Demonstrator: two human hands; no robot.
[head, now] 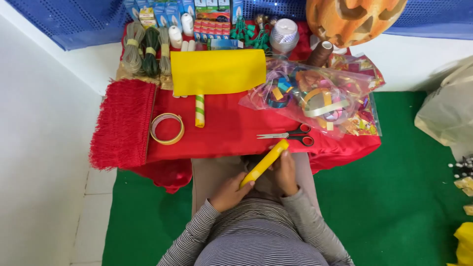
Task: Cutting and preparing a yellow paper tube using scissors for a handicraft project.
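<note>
- The yellow roll [265,162] is a tight tube of yellow sheet, held over the person's lap at a slant, its upper end just short of the red cloth [231,130].
- Left hand [229,191]: grip clenched around the lower end of the yellow roll.
- Right hand [285,172]: fingers closed against the upper half of the roll from the right side.
- Judged state: the sheet is fully wound into a tube; no tape or tie shows on it, so fastening appears not yet done.
- Scissors [290,134] with red-and-black handles lie shut on the red cloth, just beyond the roll's upper end.
- A tape ring [167,128] lies to the left on the cloth, near a striped green-and-yellow roll [199,111].
- A flat yellow sheet [218,72] lies beyond that, partly covering the striped roll.
- Container: a clear plastic bag [315,96] lies on the right of the cloth; it holds coiled ribbons in mixed colours, with patterned foil packets under it.
- Cord hanks [145,47], small boxes and white bottles stand along the far edge.
- A red fringed cloth [123,123] hangs at the left; a carved pumpkin [354,19] sits at the back right.
</note>
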